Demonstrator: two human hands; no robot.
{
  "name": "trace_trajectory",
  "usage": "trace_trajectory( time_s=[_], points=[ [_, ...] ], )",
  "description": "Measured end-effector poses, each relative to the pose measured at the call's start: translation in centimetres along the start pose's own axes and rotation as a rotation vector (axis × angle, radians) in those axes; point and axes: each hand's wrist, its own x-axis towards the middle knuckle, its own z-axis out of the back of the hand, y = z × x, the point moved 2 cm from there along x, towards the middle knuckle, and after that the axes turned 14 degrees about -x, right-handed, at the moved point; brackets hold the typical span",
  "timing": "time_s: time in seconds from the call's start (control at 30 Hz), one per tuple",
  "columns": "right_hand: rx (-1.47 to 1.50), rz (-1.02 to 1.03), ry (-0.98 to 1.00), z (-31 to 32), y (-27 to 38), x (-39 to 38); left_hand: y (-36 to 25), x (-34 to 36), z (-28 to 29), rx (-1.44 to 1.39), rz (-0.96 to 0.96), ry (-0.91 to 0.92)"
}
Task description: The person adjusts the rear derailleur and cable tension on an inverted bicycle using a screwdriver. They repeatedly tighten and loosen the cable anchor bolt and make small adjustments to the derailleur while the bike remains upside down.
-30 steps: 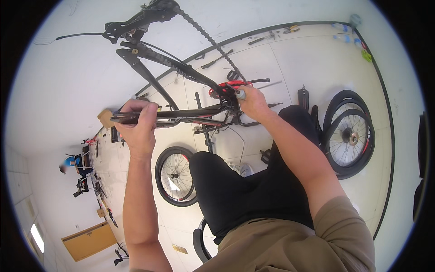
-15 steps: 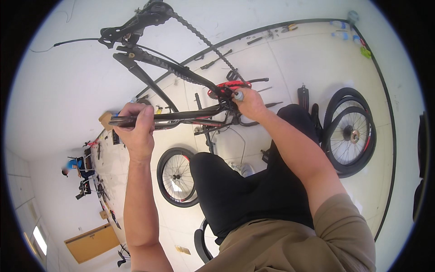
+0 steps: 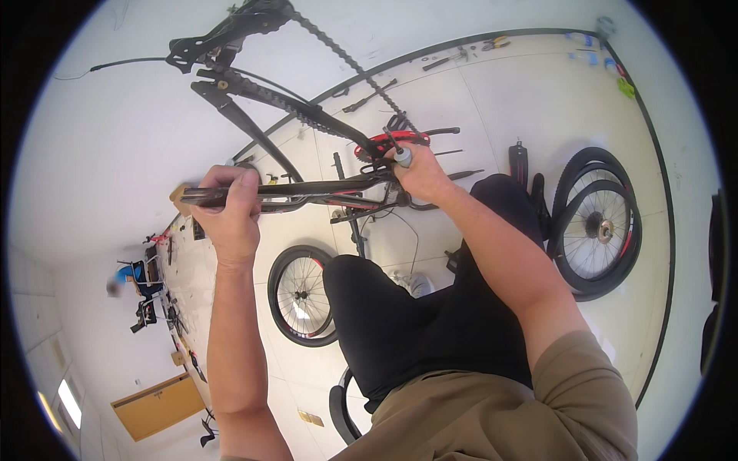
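Note:
A black bicycle frame (image 3: pixel 330 187) with red marks is in front of me. My left hand (image 3: pixel 231 211) is closed around the free end of one of its tubes. In my right hand (image 3: pixel 421 175) is a screwdriver-like tool (image 3: pixel 403 157) with a grey handle and a thin dark shaft; its tip cannot be made out. That hand is at the crank area, just below the red chainring (image 3: pixel 407 140). From there the chain (image 3: pixel 342 58) runs up to the rear derailleur (image 3: pixel 265 17), beside the rear dropouts (image 3: pixel 221 84).
One wheel (image 3: pixel 301 295) lies on the floor left of my knees, and more wheels (image 3: pixel 596 223) lie at the right. Tools, among them pliers (image 3: pixel 496 44), lie along the black floor line. Another person (image 3: pixel 131 275) is far left, near a wooden door (image 3: pixel 157 407).
My right hand has shifted slightly, and the tool has tilted so its shaft now shows above the handle. The tube in my left hand has turned a little.

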Motion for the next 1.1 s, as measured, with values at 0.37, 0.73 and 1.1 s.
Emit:
trace_trajectory(
  time_s=[0.37, 0.73, 1.1],
  points=[
    [-0.2, -0.146, -0.187, 0.2, -1.8, 0.1, 0.3, -0.2, 0.0, -0.009, -0.023, -0.019],
    [-0.435, -0.34, -0.079, -0.7, -6.2, 0.3, 0.0, 0.0, -0.4, -0.015, -0.014, -0.01],
    [-0.2, -0.238, -0.237, 0.2, -3.9, -1.2, -0.1, 0.1, -0.1, 0.024, 0.003, -0.029]
  ],
)
